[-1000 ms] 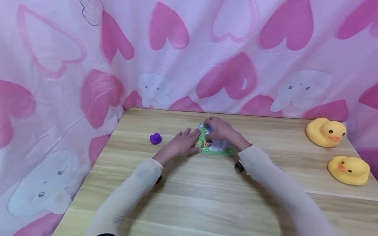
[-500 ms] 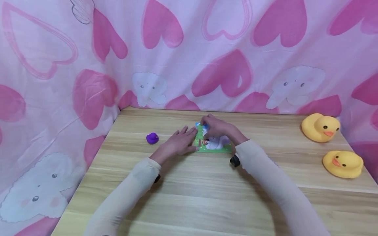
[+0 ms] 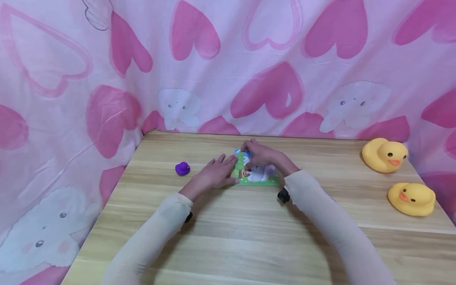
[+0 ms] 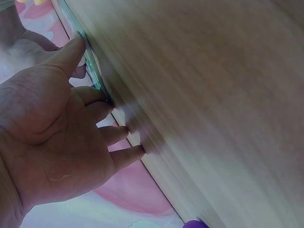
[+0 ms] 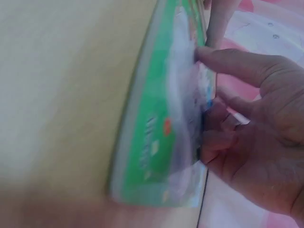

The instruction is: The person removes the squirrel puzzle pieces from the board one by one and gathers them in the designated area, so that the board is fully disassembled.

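Note:
A flat picture board [image 3: 259, 179], green-edged with a pale bushy-tailed animal on it, lies near the back of the table; it looks like a jigsaw puzzle. My left hand [image 3: 216, 173] rests at its left edge, fingers spread and thumb by the near corner. In the left wrist view that hand [image 4: 61, 114] touches the board's edge [image 4: 94, 71] and the tabletop. Over the board's upper part bends my right hand [image 3: 261, 153], thumb and fingers touching its face. The right wrist view shows this hand [image 5: 259, 118] with several fingers curled; whether they pinch a piece is unclear.
A small purple rubber duck [image 3: 183, 168] sits left of my left hand. Two large yellow rubber ducks, one farther back [image 3: 382, 155] and one nearer [image 3: 411, 199], stand on the table's right side. A pink heart-print curtain [image 3: 199, 79] hangs behind the wooden table [image 3: 228, 237].
The head view has shifted slightly, moving the whole scene a little left. Both hands keep nearly the same place on the board, the right one's fingers moving only slightly.

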{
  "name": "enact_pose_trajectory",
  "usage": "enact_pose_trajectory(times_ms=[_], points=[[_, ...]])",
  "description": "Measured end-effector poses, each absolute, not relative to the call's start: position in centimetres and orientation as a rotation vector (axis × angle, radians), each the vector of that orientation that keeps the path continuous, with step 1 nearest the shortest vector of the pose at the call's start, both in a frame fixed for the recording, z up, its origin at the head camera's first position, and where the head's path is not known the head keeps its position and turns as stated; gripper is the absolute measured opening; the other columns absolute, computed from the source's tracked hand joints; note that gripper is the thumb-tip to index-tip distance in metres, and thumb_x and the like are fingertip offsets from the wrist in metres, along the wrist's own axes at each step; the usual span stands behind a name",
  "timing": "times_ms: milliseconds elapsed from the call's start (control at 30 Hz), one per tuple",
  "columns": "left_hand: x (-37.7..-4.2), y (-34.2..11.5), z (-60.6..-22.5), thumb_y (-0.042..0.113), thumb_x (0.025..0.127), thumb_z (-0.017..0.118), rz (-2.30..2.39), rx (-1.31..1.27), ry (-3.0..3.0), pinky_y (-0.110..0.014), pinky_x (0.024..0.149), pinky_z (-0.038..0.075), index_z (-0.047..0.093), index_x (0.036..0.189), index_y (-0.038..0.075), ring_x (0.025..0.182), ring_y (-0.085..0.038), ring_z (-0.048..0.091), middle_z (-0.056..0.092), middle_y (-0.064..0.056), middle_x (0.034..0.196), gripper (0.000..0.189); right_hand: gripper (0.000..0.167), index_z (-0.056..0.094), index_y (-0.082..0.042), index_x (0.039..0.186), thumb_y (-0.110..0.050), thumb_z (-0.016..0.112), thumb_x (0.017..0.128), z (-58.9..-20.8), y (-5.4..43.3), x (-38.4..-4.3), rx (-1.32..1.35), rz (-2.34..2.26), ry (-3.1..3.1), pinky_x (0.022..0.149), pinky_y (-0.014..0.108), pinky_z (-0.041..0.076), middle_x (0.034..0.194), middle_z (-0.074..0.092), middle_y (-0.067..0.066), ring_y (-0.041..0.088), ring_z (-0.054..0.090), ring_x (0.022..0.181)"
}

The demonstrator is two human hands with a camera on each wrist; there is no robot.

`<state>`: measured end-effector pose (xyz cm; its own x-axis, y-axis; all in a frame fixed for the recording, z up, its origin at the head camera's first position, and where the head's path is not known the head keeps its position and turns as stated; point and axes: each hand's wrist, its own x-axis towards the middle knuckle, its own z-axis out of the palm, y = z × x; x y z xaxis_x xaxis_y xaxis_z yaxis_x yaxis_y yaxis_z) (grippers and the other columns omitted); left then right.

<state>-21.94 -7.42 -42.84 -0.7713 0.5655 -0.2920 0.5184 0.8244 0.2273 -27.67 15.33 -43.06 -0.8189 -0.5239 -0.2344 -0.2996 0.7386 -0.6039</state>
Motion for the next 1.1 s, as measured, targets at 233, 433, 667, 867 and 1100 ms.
enact_pose_trajectory(times_ms=[233, 433, 667, 867, 1100], points=[[-22.1, -7.5, -43.0, 0.056, 0.105, 0.059, 0.209, 0.804, 2.64, -0.066, 0.132, 0.019, 0.017, 0.171, 0.012, 0.165, -0.043, 0.013, 0.013, -0.006, 0.179, 0.089, 0.064, 0.052, -0.008, 0.141, -0.015, 0.085, 0.087, -43.9, 15.7, -27.8, -0.646, -0.879, 2.564, 0.122, 0.05, 0.043, 0.141, 0.05, 0.012, 0.029, 0.053, 0.131], [-22.6, -7.6, -43.4, 0.058, 0.103, 0.061, 0.258, 0.818, 2.628, -0.07, 0.13, 0.02, 0.018, 0.171, 0.012, 0.165, -0.045, 0.014, 0.015, -0.007, 0.179, 0.092, 0.055, 0.055, -0.013, 0.135, -0.014, 0.084, 0.089, -44.2, 15.9, -28.0, -0.632, -0.897, 2.591, 0.12, 0.052, 0.044, 0.139, 0.052, 0.011, 0.029, 0.052, 0.129], [-22.7, -7.7, -43.6, 0.056, 0.102, 0.063, 0.266, 0.822, 2.65, -0.069, 0.13, 0.021, 0.019, 0.17, 0.012, 0.164, -0.044, 0.016, 0.017, -0.008, 0.179, 0.092, 0.052, 0.058, -0.013, 0.133, -0.013, 0.084, 0.089, -44.3, 15.8, -28.3, -0.619, -0.907, 2.597, 0.118, 0.05, 0.047, 0.135, 0.054, 0.01, 0.028, 0.054, 0.125], [-22.1, -7.6, -42.9, 0.055, 0.104, 0.061, 0.252, 0.811, 2.671, -0.065, 0.132, 0.019, 0.019, 0.17, 0.012, 0.165, -0.042, 0.016, 0.017, -0.008, 0.179, 0.089, 0.046, 0.061, -0.011, 0.131, -0.007, 0.081, 0.09, -44.6, 15.7, -28.8, -0.563, -0.935, 2.597, 0.119, 0.048, 0.048, 0.133, 0.057, 0.008, 0.028, 0.057, 0.124], [-22.0, -7.6, -42.8, 0.054, 0.103, 0.063, 0.289, 0.794, 2.666, -0.064, 0.133, 0.019, 0.021, 0.17, 0.012, 0.165, -0.042, 0.016, 0.02, -0.008, 0.178, 0.089, 0.048, 0.061, -0.008, 0.134, -0.009, 0.081, 0.09, -44.2, 16.6, -28.9, -0.585, -1.018, 2.568, 0.11, 0.046, 0.055, 0.131, 0.064, 0.01, 0.029, 0.062, 0.12]])
